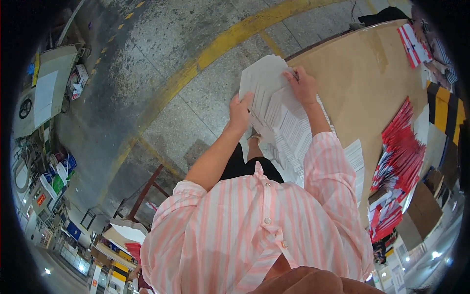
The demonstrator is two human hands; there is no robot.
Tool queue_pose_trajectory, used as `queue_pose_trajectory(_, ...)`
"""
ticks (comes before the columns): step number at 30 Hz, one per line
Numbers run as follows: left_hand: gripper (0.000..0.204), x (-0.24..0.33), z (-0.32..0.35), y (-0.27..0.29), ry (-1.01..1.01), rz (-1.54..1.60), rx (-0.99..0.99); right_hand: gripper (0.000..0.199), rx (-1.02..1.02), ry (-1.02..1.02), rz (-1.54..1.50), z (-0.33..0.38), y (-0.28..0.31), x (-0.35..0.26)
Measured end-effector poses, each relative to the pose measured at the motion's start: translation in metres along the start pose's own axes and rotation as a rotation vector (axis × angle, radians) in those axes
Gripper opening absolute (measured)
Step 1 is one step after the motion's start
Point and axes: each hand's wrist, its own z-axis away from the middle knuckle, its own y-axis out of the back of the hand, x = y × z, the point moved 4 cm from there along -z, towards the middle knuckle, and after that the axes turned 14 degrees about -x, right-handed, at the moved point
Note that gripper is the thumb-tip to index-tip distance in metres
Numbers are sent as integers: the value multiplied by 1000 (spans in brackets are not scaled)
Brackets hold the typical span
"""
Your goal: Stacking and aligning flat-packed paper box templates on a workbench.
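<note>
A long fanned stack of white card sheets [284, 110] with angled corners lies before me, running back toward my body along the left edge of the brown table. My left hand [240, 111] grips the left side of the top sheets, its thumb on the upper face and its fingers partly hidden underneath. At the upper right edge of the same sheets my right hand [302, 87] is closed, fingers curled at the rim. More fanned white sheets [355, 159] show beside my right sleeve. What supports the stack underneath is hidden.
The brown tabletop [357, 73] spreads to the right. Red and white folded card pieces [402, 152] are heaped on its right side, with another small bundle [414, 46] at the far corner. Concrete floor with a yellow line [230, 41] lies beyond. A cart [46, 93] stands far left.
</note>
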Motion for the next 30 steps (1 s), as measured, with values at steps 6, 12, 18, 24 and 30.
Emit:
queue_pose_trajectory(6, 25, -4, -2, 5, 1, -70, 17, 33, 2, -2, 46, 0, -3, 2)
queue_pose_trajectory(12, 28, 3, 3, -3, 33, 114, 21, 32, -14, -8, 28, 1, 5, -6)
queue_pose_trajectory(18, 27, 1, 4, -1, 123, 225, -22, 24, 39, 164, -219, -2, 21, -28)
queue_pose_trajectory(24, 27, -12, -4, 10, 20, -97, 52, 25, 99, 209, -350, -3, 18, -20)
queue_pose_trajectory(30, 28, -17, -5, 16, -52, -249, 83, 30, -48, -22, 57, -5, 6, -17)
